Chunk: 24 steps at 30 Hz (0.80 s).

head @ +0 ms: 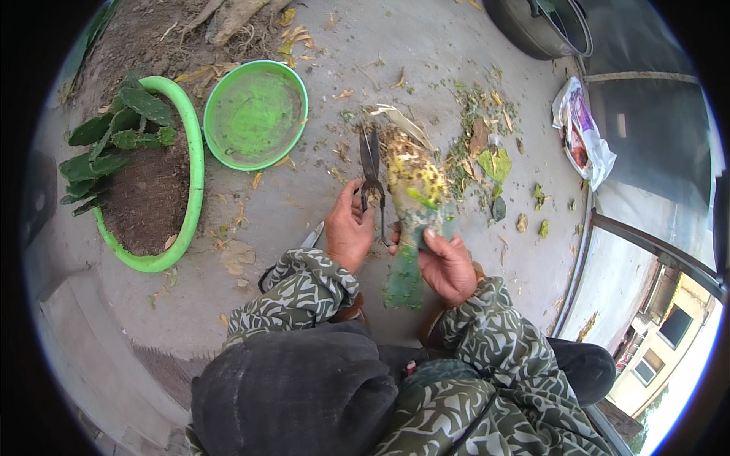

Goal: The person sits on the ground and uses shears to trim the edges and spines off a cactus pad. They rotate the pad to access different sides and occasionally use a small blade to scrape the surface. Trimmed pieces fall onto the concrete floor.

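My left hand [350, 229] grips a pair of dark metal scissors [370, 159] by the handles, with the blades pointing away from me. To its right, my right hand [447, 265] holds a cactus pad [413, 219] by its green lower part, thumb on top. The pad's far end is yellowed, brown and caked with soil. A smaller green pad segment [404, 279] hangs toward me below my fingers. The scissor blades lie close beside the pad's left edge; I cannot tell whether they touch it. A dry pale strip [406, 124] lies by the soiled end.
On the left stands a green-rimmed pot [195, 171] with soil and several cactus pads [122, 131]. Beside it lies a green plastic dish [256, 114]. Leaf litter [479, 142] covers the concrete at right. A plastic bag [582, 134] and a dark metal pot [530, 34] stand farther off.
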Each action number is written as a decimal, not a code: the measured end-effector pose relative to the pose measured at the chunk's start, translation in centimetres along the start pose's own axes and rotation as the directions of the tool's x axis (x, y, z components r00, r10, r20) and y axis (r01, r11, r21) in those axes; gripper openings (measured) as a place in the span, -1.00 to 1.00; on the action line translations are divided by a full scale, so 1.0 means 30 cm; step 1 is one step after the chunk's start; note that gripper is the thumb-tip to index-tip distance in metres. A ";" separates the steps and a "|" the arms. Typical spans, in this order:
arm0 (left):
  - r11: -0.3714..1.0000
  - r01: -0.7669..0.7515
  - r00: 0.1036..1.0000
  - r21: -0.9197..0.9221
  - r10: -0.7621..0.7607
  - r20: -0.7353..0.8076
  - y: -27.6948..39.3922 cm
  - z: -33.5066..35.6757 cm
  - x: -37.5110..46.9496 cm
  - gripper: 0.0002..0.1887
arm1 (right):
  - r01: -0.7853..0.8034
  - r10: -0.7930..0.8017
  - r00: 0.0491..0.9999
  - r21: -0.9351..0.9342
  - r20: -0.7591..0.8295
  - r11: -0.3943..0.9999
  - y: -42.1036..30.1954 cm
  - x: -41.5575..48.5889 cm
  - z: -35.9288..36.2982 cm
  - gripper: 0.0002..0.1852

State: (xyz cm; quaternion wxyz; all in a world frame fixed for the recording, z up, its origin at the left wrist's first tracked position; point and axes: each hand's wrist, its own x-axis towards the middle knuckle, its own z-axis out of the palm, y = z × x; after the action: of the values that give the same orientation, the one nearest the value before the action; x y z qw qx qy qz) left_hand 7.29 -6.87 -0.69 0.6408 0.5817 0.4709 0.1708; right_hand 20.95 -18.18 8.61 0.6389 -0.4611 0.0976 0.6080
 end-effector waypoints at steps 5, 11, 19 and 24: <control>0.710 -0.391 0.880 0.586 0.475 0.010 -0.031 -0.106 0.040 -0.56 | -0.022 0.022 1.000 0.025 -0.008 0.999 -0.094 -0.016 0.016 -0.56; 0.448 -0.504 0.796 0.739 0.574 0.195 0.012 -0.054 0.060 -0.57 | 0.009 -0.009 1.000 0.095 0.002 0.995 -0.107 -0.047 0.063 -0.52; 0.373 -0.685 0.605 0.626 0.770 0.203 0.095 -0.032 0.141 -0.60 | 0.098 -0.098 0.995 -0.023 0.025 0.995 -0.181 -0.091 0.164 -0.50; 0.663 -0.555 0.791 0.503 0.608 0.071 0.123 -0.087 0.148 -0.67 | 0.259 -0.296 0.948 -0.254 -0.118 0.932 -0.258 -0.153 0.181 -0.52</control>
State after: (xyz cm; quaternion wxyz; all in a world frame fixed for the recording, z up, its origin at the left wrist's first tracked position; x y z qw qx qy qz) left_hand 8.64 -0.97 1.19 0.3541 0.8367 0.3201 0.2685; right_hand 24.17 -16.20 18.41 0.6498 -0.5885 0.0076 0.4810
